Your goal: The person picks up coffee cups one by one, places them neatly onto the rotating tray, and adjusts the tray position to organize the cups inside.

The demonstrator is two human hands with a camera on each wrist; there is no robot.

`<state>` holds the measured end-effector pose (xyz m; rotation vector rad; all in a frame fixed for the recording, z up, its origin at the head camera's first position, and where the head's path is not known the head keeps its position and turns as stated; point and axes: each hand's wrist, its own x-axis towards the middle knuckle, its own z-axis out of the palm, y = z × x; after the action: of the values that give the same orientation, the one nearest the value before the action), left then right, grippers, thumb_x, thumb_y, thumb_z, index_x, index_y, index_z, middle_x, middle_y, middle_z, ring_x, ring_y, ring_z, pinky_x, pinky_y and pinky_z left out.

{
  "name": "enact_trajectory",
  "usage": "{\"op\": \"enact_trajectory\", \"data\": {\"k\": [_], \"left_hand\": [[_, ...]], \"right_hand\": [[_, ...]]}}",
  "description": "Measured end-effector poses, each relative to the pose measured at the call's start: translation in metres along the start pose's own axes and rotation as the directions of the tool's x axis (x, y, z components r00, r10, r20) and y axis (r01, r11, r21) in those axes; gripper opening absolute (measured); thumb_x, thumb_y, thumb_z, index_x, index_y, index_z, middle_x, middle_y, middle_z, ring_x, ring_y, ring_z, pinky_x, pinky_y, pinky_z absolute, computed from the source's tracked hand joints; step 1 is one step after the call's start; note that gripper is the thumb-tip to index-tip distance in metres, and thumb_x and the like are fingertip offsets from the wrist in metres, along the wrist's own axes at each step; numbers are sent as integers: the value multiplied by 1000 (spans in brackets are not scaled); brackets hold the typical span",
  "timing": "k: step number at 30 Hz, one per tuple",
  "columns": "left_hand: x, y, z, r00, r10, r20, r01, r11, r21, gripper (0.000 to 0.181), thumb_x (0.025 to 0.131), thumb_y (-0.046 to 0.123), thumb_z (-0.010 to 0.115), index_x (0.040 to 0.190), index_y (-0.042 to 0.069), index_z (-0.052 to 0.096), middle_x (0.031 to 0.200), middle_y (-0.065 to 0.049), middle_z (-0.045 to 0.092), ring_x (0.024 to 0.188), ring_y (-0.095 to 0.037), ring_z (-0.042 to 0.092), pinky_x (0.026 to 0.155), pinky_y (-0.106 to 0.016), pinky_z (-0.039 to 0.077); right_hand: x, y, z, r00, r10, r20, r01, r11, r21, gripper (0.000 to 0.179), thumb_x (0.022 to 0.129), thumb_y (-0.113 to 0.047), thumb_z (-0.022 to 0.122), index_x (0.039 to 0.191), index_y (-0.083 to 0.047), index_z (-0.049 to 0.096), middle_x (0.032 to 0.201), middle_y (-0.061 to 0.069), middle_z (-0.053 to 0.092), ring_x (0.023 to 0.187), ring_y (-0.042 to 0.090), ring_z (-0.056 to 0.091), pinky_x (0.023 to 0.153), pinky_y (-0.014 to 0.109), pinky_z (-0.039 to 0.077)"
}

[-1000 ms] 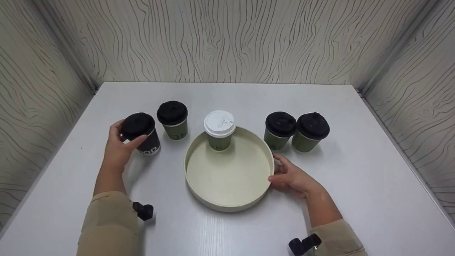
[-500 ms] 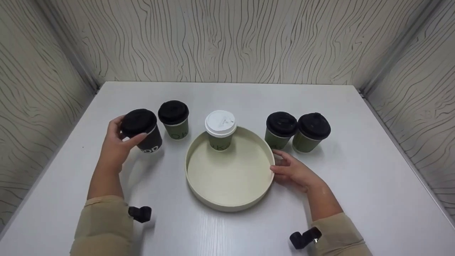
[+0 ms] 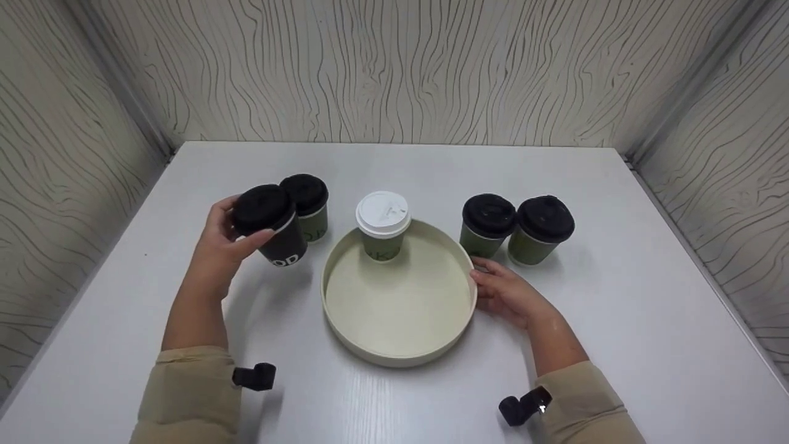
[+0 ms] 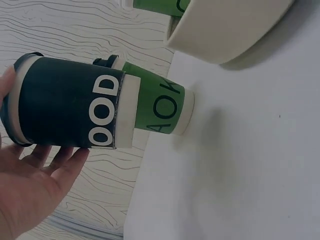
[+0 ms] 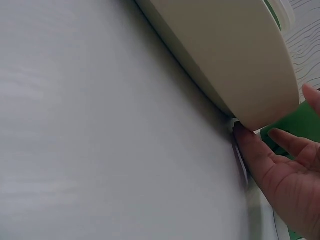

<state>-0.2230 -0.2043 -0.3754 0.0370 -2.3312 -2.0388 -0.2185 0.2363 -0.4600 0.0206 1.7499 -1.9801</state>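
My left hand (image 3: 223,246) grips a black paper coffee cup (image 3: 285,245) with a black lid. The left wrist view shows the cup (image 4: 70,102) raised above the table, with white letters "OOD" visible on its side. Just behind it stands a green cup (image 3: 314,223) with a black lid, partly covered by the held one. A round cream tray (image 3: 400,308) lies in the middle, bearing a green cup (image 3: 383,216) with a white lid at its back edge. At the tray's right side my right hand (image 3: 508,295) holds the rim, thumb at the top, fingers against the outer wall.
Two more green cups with black lids, one (image 3: 487,219) beside the other (image 3: 542,225), stand behind the right hand. The white table (image 3: 394,166) ends at wood-grain panels (image 3: 394,74) at the back and sides.
My left hand has lifted the black cup and carried it right, in front of the green cup. The right hand has slid slightly back along the tray's rim; the tray stays in place.
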Motion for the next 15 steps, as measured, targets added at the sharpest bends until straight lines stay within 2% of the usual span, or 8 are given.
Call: {"op": "enact_trajectory", "data": {"k": [7,15], "left_hand": [[-3,5,13,998,60,35,-60,998,-4,79,75,21,76,137,12,27,138,-9,36,129,-22,33,101,-44,33],[-8,11,29,997,25,72,-22,999,-41,78,76,18,75,138,14,28,140,-9,36,130,-21,33,100,-43,35]], "right_hand": [[2,1,-2,1000,3,27,-3,1000,-2,65,93,-26,52,143,0,19,115,11,58,101,21,59,90,37,45],[2,3,-4,1000,7,3,-7,1000,7,64,93,-25,53,142,0,21,118,14,55,103,23,58,90,38,45]]}}
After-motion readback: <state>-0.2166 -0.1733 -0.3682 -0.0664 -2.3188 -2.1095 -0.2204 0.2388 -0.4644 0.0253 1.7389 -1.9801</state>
